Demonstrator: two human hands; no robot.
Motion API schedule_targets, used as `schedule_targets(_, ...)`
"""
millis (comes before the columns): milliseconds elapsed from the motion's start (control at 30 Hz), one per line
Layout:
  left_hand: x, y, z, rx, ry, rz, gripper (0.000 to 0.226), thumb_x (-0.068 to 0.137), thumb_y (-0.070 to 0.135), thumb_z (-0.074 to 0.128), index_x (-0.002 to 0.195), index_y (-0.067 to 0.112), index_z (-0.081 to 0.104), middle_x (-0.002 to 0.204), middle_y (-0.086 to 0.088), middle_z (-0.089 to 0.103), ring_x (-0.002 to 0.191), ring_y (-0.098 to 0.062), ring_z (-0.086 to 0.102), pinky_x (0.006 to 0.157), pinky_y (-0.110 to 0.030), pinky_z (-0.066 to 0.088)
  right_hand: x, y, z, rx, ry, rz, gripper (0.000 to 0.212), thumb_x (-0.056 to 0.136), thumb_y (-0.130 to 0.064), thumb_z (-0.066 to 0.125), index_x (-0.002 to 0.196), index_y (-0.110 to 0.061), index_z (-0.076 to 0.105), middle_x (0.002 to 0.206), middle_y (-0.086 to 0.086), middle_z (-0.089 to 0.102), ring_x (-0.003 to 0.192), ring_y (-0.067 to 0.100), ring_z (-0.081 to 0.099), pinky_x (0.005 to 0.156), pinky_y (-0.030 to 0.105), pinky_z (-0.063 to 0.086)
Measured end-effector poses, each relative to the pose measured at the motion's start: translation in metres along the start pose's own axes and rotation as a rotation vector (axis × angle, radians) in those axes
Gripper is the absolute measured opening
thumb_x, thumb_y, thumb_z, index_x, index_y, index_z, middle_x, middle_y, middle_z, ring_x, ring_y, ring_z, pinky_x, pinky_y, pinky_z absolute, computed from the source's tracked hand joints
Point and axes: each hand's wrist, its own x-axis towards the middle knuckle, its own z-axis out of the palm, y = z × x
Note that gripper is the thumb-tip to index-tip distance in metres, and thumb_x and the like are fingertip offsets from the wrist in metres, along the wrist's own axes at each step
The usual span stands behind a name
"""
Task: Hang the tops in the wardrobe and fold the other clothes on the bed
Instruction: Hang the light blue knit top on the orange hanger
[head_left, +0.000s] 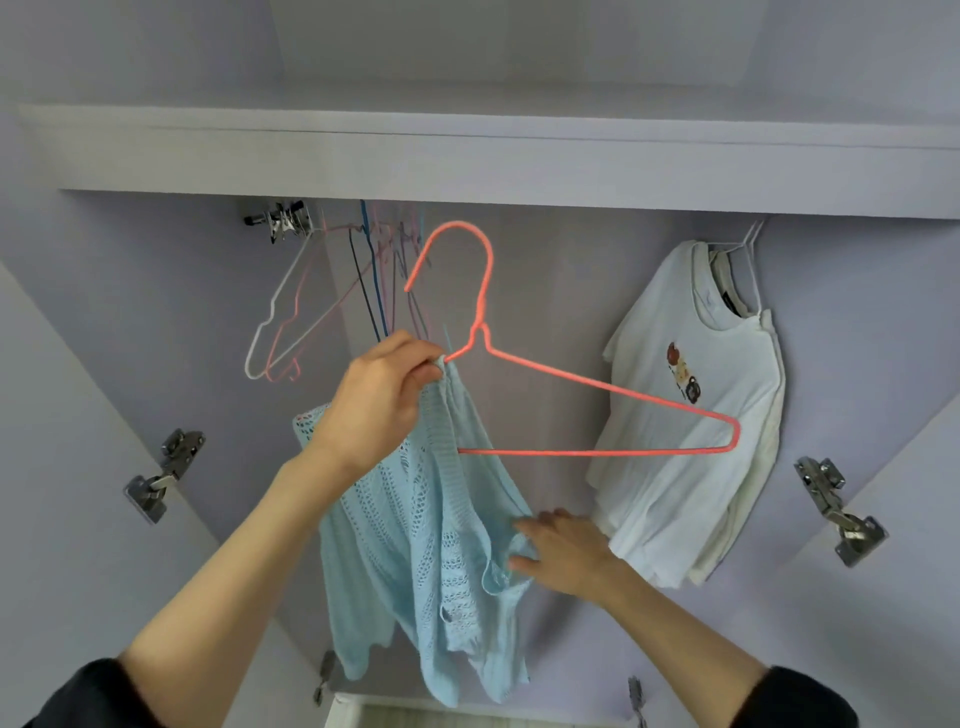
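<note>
My left hand (382, 400) pinches the light blue knit top (431, 545) against the left arm of the coral wire hanger (597, 387), held up inside the open wardrobe (156, 322). My right hand (563, 551), fingers nearly straight, touches the top's hanging edge, near a white T-shirt (691, 415) hanging at the right.

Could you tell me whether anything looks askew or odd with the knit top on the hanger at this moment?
Yes: the light blue knit top sits on only the left end of the coral hanger, bunched under the left hand, leaving the right arm of the hanger bare. The hanger is tilted and not hooked on anything. The right hand touches the top's lower edge.
</note>
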Motion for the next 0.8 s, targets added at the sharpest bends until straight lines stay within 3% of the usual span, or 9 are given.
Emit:
schedule_targets(100,0.000,-0.008,-0.015,0.026,0.045,-0.019,0.016,0.090,-0.006,0.053,0.098,-0.002,0.067,0.086,-0.002,0.053,0.075,-0.021,0.050,0.071,-0.017,0.031,0.005,0.022,0.008,-0.040,-0.058,0.086,0.054,0.091,-0.054,0.045,0.137,-0.027,0.040,0.129,0.006,0.053,0.120,0.024,0.050,0.094,0.034,0.041)
schedule_targets(300,-0.015,-0.053,-0.028,0.165,-0.033,-0.090,0.018,0.087,-0.011,0.055,0.097,-0.003,0.068,0.089,-0.020,0.061,0.081,-0.034,0.060,0.072,-0.022,0.034,-0.001,0.079,-0.021,0.015,0.112,0.120,0.032,0.098,-0.036,0.041,0.126,-0.029,0.056,0.125,0.000,0.054,0.119,0.018,0.051,0.090,0.028,0.043)
schedule_targets(500,-0.021,-0.065,-0.012,0.207,-0.127,-0.122,0.022,0.086,-0.009,0.055,0.099,0.002,0.070,0.094,-0.018,0.061,0.084,-0.037,0.063,0.075,-0.045,0.050,-0.003,0.089,-0.070,0.120,0.336,0.025,0.021,0.093,-0.025,0.055,0.092,-0.010,0.070,0.083,0.003,0.056,0.085,0.027,0.061,0.070,0.029,0.036)
schedule_targets(633,-0.019,-0.058,-0.002,0.212,-0.142,-0.122,0.021,0.088,-0.004,0.055,0.100,0.005,0.069,0.095,-0.014,0.060,0.082,-0.036,0.062,0.072,-0.046,0.051,-0.005,0.073,-0.090,0.217,0.398,-0.085,0.028,0.087,-0.020,0.061,0.061,-0.012,0.054,0.062,-0.008,0.040,0.060,0.019,0.049,0.060,0.029,0.033)
schedule_targets(700,-0.018,-0.052,0.003,0.212,-0.154,-0.097,0.019,0.088,-0.004,0.056,0.100,0.004,0.069,0.096,-0.011,0.060,0.080,-0.036,0.062,0.069,-0.046,0.051,-0.006,0.062,-0.100,0.256,0.434,-0.130,0.032,0.086,-0.020,0.063,0.059,-0.020,0.048,0.058,-0.011,0.037,0.053,0.007,0.041,0.058,0.027,0.032)
schedule_targets(800,-0.019,-0.043,0.015,0.189,-0.164,-0.058,0.016,0.087,-0.003,0.057,0.097,0.004,0.068,0.095,-0.012,0.061,0.078,-0.035,0.062,0.066,-0.044,0.052,-0.006,0.041,-0.119,0.270,0.510,-0.193,0.023,0.086,-0.020,0.063,0.066,-0.010,0.061,0.062,-0.012,0.042,0.062,0.010,0.044,0.063,0.031,0.041)
